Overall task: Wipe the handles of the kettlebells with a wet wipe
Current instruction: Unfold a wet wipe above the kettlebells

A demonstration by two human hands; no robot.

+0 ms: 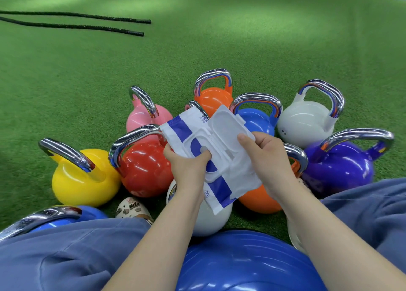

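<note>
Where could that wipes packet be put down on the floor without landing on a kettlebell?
The widest bare turf lies beyond the orange kettlebell and pink kettlebell, reaching to the black ropes. More open grass lies left of the yellow kettlebell. Directly under the wipes packet the kettlebells stand packed together, with hardly any grass showing.
</note>
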